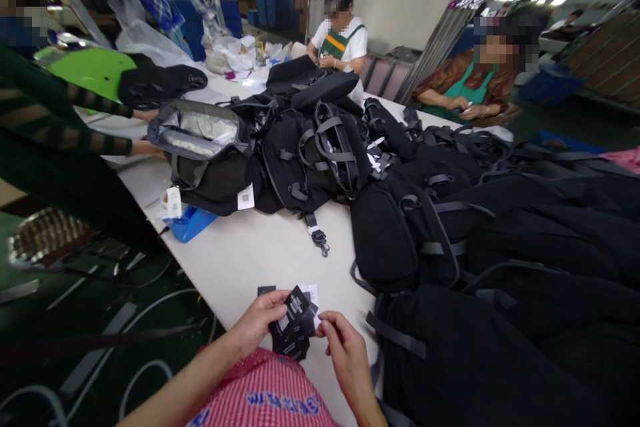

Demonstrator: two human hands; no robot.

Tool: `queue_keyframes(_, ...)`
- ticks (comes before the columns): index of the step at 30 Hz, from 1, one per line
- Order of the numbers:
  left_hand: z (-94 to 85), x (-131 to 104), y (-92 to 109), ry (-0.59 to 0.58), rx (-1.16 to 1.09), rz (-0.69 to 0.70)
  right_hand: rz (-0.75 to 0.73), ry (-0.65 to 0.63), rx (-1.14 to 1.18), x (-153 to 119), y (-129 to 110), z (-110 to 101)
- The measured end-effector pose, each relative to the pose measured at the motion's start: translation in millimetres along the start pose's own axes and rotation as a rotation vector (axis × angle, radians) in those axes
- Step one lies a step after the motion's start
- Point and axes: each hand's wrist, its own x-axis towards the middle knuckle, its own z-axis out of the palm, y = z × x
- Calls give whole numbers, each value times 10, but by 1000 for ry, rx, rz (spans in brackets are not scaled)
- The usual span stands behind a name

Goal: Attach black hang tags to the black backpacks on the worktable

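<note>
Near the table's front edge, my left hand (260,321) is closed on a black printed tag (297,303), pinched between thumb and fingers. Several more black tags (293,345) and a white one (310,293) lie fanned beneath and beside it. Just right of the tags is my right hand (345,347), its thumb and index finger pressed together at the edge of a white piece (317,321), with the other fingers curled. A dark strap with a metal hook (319,238) lies on the white table (240,260) beyond the hands.
Black backpacks (500,333) are heaped along the right. Ahead stands an open bag (210,167) with a grey lining, near another person's hands at the left. A blue item (193,223) lies under it. Two people (340,40) sit across the table.
</note>
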Motion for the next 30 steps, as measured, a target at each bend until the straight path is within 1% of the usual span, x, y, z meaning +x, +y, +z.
queue_keyframes(2, 27, -43, 5, -72, -159, -67, -29, 39, -19, 0, -73, -26)
queue_keyframes(4, 17, -68, -19, -125, -280, -130, -69, 57, -40, -8, -150, -32)
queue_keyframes(6, -11, -72, -61, -186, -368, -167, -132, 49, -80, -14, -224, -11)
queue_keyframes(9, -39, -57, -113, -258, -451, -186, -240, 12, -145, -8, -309, 48)
queue_keyframes(12, -34, -50, -126, -274, -488, -206, -283, 3, -178, 11, -357, 97)
queue_keyframes(16, -14, -62, -110, -299, -489, -227, -284, -1, -211, 27, -396, 125)
queue_keyframes(20, 26, -76, -70, -325, -485, -234, -285, -8, -195, 33, -417, 146)
queue_keyframes(25, 86, -79, -15, -325, -478, -237, -277, 0, -193, 41, -409, 157)
queue_keyframes(30, 83, -65, -15, -303, -480, -235, -251, 6, -217, 40, -405, 140)
